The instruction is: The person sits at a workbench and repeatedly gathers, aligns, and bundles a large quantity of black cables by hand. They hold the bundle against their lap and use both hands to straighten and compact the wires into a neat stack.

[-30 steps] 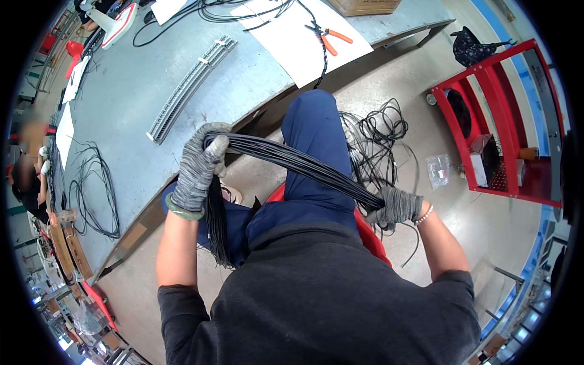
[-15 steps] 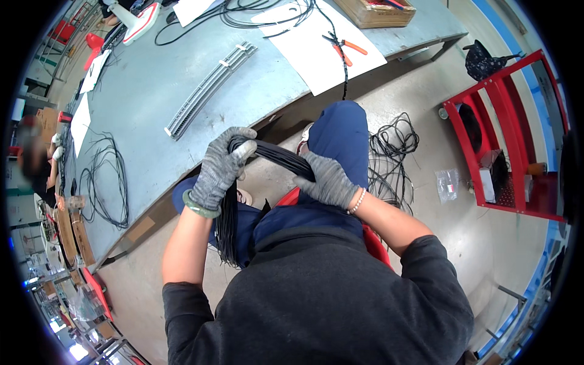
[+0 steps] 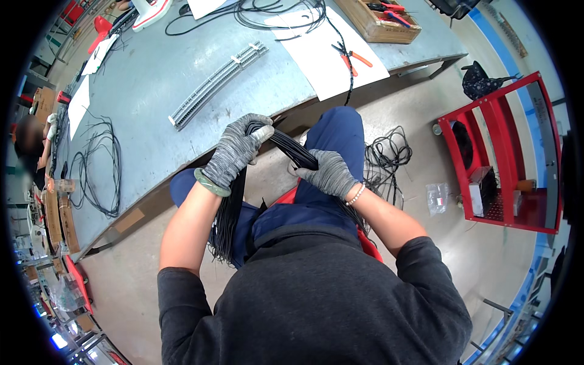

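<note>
A thick bundle of black cables [image 3: 287,146] arches between my two gloved hands, above my lap. My left hand [image 3: 234,148], in a grey knit glove, is closed around its upper bend, thumb on top. From there the cables hang past my left thigh, their loose ends [image 3: 224,237] spread out below. My right hand [image 3: 329,173], gloved the same way, grips the bundle near my right thigh. Part of the bundle passes under that hand and shows again below the wrist.
On the grey metal table [image 3: 146,79] lie a slotted terminal strip [image 3: 218,84], orange-handled pliers [image 3: 353,59] on white paper, loose cable coils [image 3: 100,167] and a wooden tool box [image 3: 380,24]. Tangled cable [image 3: 388,155] lies on the floor. A red cart [image 3: 505,134] stands right; a co-worker [image 3: 31,143] is far left.
Both hands keep their hold on the bundle. My left hand has moved slightly up and right, and my right hand slightly right. The whole view has shifted a little.
</note>
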The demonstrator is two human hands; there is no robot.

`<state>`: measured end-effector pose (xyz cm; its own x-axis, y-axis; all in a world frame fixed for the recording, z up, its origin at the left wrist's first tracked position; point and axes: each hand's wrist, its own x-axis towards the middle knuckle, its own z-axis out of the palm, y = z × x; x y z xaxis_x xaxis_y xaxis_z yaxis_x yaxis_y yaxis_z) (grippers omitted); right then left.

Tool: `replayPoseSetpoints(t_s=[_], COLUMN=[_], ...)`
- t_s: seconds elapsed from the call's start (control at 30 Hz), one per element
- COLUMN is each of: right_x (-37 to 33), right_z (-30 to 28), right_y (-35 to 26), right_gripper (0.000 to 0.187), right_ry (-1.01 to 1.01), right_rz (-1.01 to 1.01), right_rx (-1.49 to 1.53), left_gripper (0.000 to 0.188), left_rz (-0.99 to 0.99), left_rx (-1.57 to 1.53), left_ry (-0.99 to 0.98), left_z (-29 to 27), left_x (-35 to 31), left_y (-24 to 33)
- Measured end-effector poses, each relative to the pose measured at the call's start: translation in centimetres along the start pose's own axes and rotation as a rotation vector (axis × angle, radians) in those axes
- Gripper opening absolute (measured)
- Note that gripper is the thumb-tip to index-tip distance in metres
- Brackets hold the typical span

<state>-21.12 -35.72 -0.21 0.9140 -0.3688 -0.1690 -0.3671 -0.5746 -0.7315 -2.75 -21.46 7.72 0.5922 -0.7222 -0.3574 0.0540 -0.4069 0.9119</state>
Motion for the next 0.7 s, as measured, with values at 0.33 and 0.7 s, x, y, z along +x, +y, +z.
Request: replayPoseSetpoints(t_s=[0.33,0.7], right_x=[-0.5,-0.6], right_z=[0.8,-0.3], right_y=[-2.0,-1.3], right_gripper=[0.031,0.028], right_ry=[0.092,0.211], right_rz=[0.042,-0.176], right_rx=[0.03,-0.218], left_gripper=[0.024,0.025], left_rz=[0.039,0.122], left_rx=[-0.074,-0.068], left_ry=[-0.009,0.018], left_z=[-0.3,-0.2], left_x=[-0.4,-0.3], left_y=[-0.3,-1.6])
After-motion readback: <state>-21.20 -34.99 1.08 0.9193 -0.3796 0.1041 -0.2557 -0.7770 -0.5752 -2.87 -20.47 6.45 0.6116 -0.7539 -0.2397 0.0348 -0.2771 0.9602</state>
